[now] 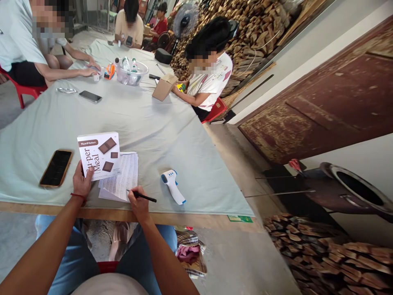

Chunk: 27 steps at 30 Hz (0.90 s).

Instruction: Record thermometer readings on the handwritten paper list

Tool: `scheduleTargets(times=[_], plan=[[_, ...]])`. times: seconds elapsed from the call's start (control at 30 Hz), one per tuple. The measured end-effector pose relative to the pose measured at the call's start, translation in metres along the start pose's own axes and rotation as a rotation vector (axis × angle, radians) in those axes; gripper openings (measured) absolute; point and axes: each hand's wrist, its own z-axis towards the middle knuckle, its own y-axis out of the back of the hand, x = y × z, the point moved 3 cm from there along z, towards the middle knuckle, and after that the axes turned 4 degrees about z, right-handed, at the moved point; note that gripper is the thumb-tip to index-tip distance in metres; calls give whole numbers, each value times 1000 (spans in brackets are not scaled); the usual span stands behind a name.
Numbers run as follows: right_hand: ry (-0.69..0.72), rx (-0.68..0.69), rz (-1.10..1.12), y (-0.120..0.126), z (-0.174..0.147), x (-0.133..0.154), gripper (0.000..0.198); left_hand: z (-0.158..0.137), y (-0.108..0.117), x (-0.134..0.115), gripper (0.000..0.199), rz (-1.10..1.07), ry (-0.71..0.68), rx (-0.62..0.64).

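Note:
My left hand (pixel 82 180) grips a white box (pixel 100 157) by its lower left corner, thumb on the front. The box is printed with "NutriMotion" and brown squares, and it is tilted up toward me. Partly under it lie several handwritten paper sheets (pixel 130 172) on the cloth-covered table. In my right hand (pixel 139 200) is a black pen (pixel 145 197), its tip at the lower right part of the sheets. To the right of that hand rests a white and blue infrared thermometer (pixel 173 186). A phone in a brown case (pixel 56 168) lies left of the box.
Farther up the table are another phone (pixel 90 96), a clear basin (pixel 143 69) holding bottles, an orange tape dispenser (pixel 109 71) and a cardboard box (pixel 164 87) by a seated person (pixel 211 82). Other people sit at the left and far end. Firewood (pixel 331 254) is stacked at right.

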Motion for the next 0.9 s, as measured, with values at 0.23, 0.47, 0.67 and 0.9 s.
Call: scheduleTargets(times=[0.23, 0.47, 0.67, 0.9], plan=[[0, -14, -9, 0, 1, -1, 14, 0, 0, 0, 60, -10, 17, 2], [-14, -23, 12, 0, 0, -1, 15, 1, -1, 0, 60, -5, 18, -7], [-13, -4, 0, 0, 0, -1, 14, 1, 0, -1, 57, 6, 3, -15], [-15, -17, -6, 1, 0, -1, 14, 1, 1, -1, 57, 8, 3, -11]])
